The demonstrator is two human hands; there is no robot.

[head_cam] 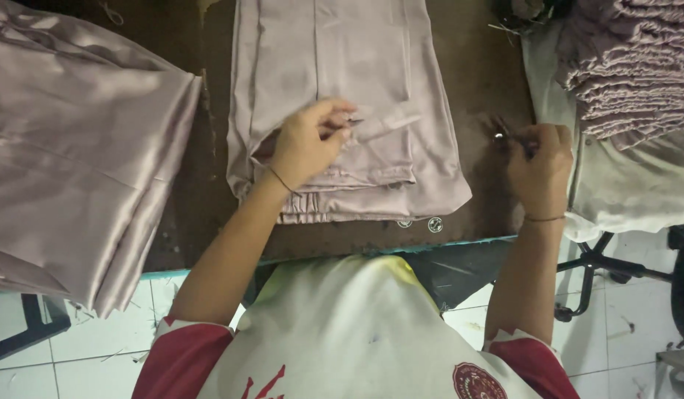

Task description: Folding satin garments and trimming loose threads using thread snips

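A loose thread on the folded garment (342, 111) is pinched by the left hand (306, 142); snips (501, 133) are held in the right hand (540, 166); the cut is not yet made.

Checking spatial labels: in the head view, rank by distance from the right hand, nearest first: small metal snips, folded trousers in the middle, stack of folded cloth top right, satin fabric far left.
From the right hand:
1. Small metal snips: held at its fingertips, over the brown table.
2. Stack of folded cloth: just up and to the right.
3. Folded trousers: to the left, under the left hand. Close to 2 in gap.
4. Satin fabric: far left edge.
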